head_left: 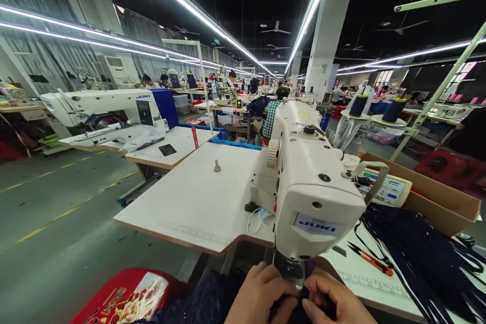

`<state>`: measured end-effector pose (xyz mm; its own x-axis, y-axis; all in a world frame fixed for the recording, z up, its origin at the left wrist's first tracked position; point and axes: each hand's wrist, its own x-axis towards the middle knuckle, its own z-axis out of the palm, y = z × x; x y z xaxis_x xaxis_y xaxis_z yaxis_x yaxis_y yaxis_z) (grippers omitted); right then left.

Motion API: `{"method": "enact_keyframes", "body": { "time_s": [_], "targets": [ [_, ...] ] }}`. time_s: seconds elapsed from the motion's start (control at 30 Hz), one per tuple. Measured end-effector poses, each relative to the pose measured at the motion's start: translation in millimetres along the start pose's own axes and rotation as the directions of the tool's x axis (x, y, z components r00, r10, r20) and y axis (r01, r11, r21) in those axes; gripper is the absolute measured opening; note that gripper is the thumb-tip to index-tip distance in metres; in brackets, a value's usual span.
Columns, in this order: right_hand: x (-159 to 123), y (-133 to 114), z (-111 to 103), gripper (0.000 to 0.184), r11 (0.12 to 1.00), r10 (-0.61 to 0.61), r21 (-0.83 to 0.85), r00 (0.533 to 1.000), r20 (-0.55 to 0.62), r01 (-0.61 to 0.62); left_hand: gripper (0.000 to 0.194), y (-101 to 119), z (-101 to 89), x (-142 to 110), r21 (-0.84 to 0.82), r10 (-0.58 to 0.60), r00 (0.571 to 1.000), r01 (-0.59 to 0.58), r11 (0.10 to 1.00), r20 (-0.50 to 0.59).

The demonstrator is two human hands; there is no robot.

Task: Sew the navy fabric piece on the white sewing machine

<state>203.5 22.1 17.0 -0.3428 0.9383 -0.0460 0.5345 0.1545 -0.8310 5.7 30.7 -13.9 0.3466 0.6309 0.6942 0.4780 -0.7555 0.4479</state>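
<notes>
A white JUKI sewing machine [315, 182] stands on a white table [197, 197] in front of me. Both my hands are at the bottom edge, under the machine's head near the needle. My left hand [258, 293] is curled, its fingers pressing down on dark navy fabric [208, 301]. My right hand [334, 301] pinches the same dark fabric just right of the presser foot [292, 271]. The two hands almost touch each other.
A pile of dark navy strips [417, 248] lies to the right, beside orange-handled snips [374, 261] and a cardboard box [436, 195]. A red stool [125, 296] sits at the lower left. Another sewing machine [102, 109] stands left; other workers sit at rows of machines behind.
</notes>
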Motion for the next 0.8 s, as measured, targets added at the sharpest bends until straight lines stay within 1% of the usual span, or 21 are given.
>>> {"method": "enact_keyframes", "body": {
  "time_s": [0.07,0.13,0.17,0.2,0.23,0.27,0.3,0.33,0.37,0.4,0.47,0.5,0.6,0.67,0.7,0.77,0.8],
  "targets": [
    [6.5,3.1,1.8,0.012,0.996,-0.014,-0.093,0.998,-0.064,0.008,0.044,-0.5,4.1,4.1,0.185,0.033,0.998,-0.022,0.982,-0.06],
    [12.2,5.2,3.1,0.011,0.987,-0.04,-0.162,0.991,-0.125,0.02,0.049,-0.4,5.7,8.7,0.356,0.094,0.987,-0.042,0.934,-0.131],
    [14.5,5.7,3.4,0.01,0.982,-0.046,-0.187,0.988,-0.148,0.018,0.047,0.1,5.2,11.0,0.417,0.175,0.969,-0.088,0.905,-0.177],
    [16.4,6.0,3.5,0.008,0.979,-0.041,-0.204,0.988,-0.151,0.01,0.043,0.9,3.9,13.1,0.46,0.273,0.941,-0.156,0.874,-0.201],
    [18.0,6.0,3.5,0.007,0.977,-0.029,-0.215,0.99,-0.136,-0.001,0.039,1.9,1.8,15.0,0.484,0.366,0.911,-0.239,0.842,-0.189],
    [19.4,5.8,3.4,0.007,0.975,-0.014,-0.223,0.993,-0.119,-0.013,0.036,2.8,-0.8,16.5,0.491,0.447,0.882,-0.327,0.808,-0.148],
    [20.4,5.6,3.3,0.006,0.974,-0.002,-0.227,0.995,-0.105,-0.022,0.034,3.6,-3.8,17.7,0.483,0.496,0.864,-0.398,0.78,-0.089],
    [21.2,5.6,3.3,0.005,0.974,0.006,-0.224,0.995,-0.097,-0.028,0.033,4.0,-6.7,18.4,0.467,0.516,0.856,-0.446,0.763,-0.025],
    [21.6,5.9,3.5,0.005,0.977,0.01,-0.213,0.995,-0.096,-0.03,0.032,3.9,-9.2,18.8,0.451,0.514,0.857,-0.472,0.758,0.034],
    [21.8,6.6,3.7,0.006,0.98,0.01,-0.195,0.995,-0.101,-0.029,0.03,3.3,-11.0,18.7,0.434,0.498,0.864,-0.476,0.765,0.07],
    [20.8,10.2,4.4,0.006,0.99,0.003,-0.136,0.993,-0.122,-0.02,0.026,0.9,-11.4,17.7,0.404,0.479,0.874,-0.47,0.785,0.087],
    [19.7,13.0,4.8,0.007,0.995,0.007,-0.094,0.991,-0.135,-0.02,0.025,-0.8,-9.9,16.8,0.397,0.471,0.879,-0.459,0.794,0.075],
    [15.0,25.2,6.9,0.016,0.997,0.053,0.066,0.984,-0.171,-0.042,0.025,-5.4,-1.6,12.9,0.414,0.466,0.884,-0.407,0.814,-0.048],
    [11.6,34.7,11.1,0.024,0.979,0.094,0.195,0.983,-0.161,-0.061,0.022,-6.3,4.0,9.0,0.421,0.464,0.88,-0.384,0.822,-0.104],
    [10.1,39.2,14.8,0.03,0.961,0.113,0.269,0.983,-0.145,-0.071,0.02,-5.6,5.9,6.7,0.423,0.451,0.886,-0.368,0.828,-0.111],
    [7.8,47.4,26.4,0.041,0.907,0.161,0.412,0.976,-0.146,-0.088,0.016,-1.4,7.8,1.7,0.423,0.383,0.918,-0.308,0.852,-0.103],
    [7.0,50.7,34.1,0.046,0.878,0.189,0.472,0.965,-0.18,-0.084,0.016,1.8,8.0,-0.7,0.419,0.331,0.938,-0.259,0.87,-0.107]
  ]
}}
